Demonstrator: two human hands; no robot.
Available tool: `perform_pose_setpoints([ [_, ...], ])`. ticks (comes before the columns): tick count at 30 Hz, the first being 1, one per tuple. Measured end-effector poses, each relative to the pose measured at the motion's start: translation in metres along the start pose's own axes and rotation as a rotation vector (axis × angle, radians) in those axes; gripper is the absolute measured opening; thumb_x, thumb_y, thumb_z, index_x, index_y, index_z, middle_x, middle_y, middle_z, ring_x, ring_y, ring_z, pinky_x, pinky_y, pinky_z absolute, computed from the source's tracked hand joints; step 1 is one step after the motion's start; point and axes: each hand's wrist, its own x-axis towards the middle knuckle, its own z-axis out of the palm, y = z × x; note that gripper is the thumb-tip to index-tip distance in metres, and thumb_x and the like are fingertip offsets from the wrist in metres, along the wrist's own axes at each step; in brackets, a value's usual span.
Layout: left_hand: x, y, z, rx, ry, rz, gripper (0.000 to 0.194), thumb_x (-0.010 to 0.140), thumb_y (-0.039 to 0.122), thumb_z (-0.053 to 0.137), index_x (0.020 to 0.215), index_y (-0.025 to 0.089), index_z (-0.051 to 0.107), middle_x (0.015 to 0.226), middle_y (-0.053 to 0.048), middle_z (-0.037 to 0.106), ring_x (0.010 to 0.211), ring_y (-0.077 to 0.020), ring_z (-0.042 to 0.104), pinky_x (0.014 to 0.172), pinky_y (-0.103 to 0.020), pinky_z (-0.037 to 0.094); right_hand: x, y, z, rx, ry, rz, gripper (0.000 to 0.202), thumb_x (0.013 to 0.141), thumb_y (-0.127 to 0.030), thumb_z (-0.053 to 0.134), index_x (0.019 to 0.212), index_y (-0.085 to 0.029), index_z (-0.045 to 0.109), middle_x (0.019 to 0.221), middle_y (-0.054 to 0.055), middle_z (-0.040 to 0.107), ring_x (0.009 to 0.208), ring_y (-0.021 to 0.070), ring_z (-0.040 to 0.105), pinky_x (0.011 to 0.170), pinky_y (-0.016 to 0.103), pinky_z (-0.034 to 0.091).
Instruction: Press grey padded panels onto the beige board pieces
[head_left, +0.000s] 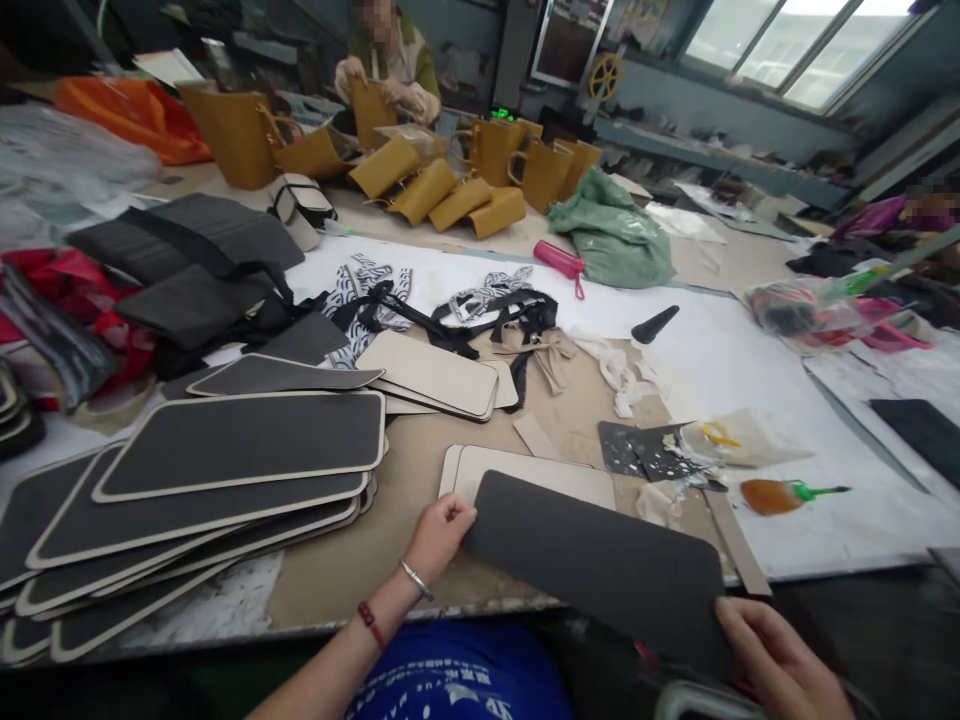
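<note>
A dark grey panel with rounded corners (592,560) is stretched between my two hands at the table's front edge. My left hand (441,535) pinches its upper left corner between thumb and fingers. At the lower right end, my right hand (772,655) grips the other edge. Partly covered by this panel, cream panels (540,470) lie flat on the brown board. To the left rises a stack of dark panels with cream borders (247,445). More cream panels (435,370) rest behind, overlapping one another.
Fabric scraps (495,300) lie mid-table. A glue-spotted dark piece (637,450) and an amber bottle with a green nozzle (772,495) are at right. Farther back are a pink pouch (559,260), a green plastic bag (611,230) and mustard bags (420,180). Another person (390,70) handles one bag.
</note>
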Motion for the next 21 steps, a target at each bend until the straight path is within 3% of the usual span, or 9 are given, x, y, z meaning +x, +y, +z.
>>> perform_pose_setpoints([
  [4,0.019,0.003,-0.009,0.127,0.111,0.0,0.027,0.054,0.045,0.05,0.053,0.018,0.046,0.05,0.004,0.043,0.051,-0.0103,0.039,0.052,-0.023,0.031,0.026,-0.015,0.05,0.153,-0.132,0.118,0.042,0.069,-0.063,0.045,0.066,-0.022,0.055,0.054,0.001,0.054,0.05,0.0179,0.05,0.047,0.029,0.041],
  [8,0.03,0.002,-0.007,0.182,0.161,-0.06,0.027,0.054,0.047,0.047,0.052,0.02,0.043,0.046,0.005,0.039,0.046,-0.0101,0.036,0.047,-0.022,0.028,0.056,-0.003,0.082,0.139,-0.146,0.09,0.043,0.066,-0.063,0.042,0.063,-0.021,0.051,0.052,0.001,0.051,0.051,0.0181,0.049,0.051,0.03,0.04],
  [13,0.032,0.004,0.002,0.241,0.22,-0.066,0.029,0.053,0.049,0.046,0.051,0.02,0.043,0.045,0.005,0.039,0.046,-0.0113,0.038,0.046,-0.023,0.03,0.08,0.011,0.1,0.082,-0.165,0.043,0.04,0.067,-0.062,0.038,0.06,-0.023,0.044,0.052,0.001,0.049,0.053,0.0191,0.049,0.054,0.032,0.039],
  [21,0.033,0.004,0.01,0.392,0.32,-0.051,0.027,0.059,0.046,0.047,0.053,0.02,0.047,0.046,0.004,0.043,0.048,-0.0127,0.042,0.049,-0.023,0.033,0.09,0.012,0.115,-0.012,-0.195,-0.004,0.041,0.072,-0.064,0.029,0.062,-0.025,0.037,0.057,0.003,0.052,0.057,0.0206,0.052,0.058,0.034,0.039],
])
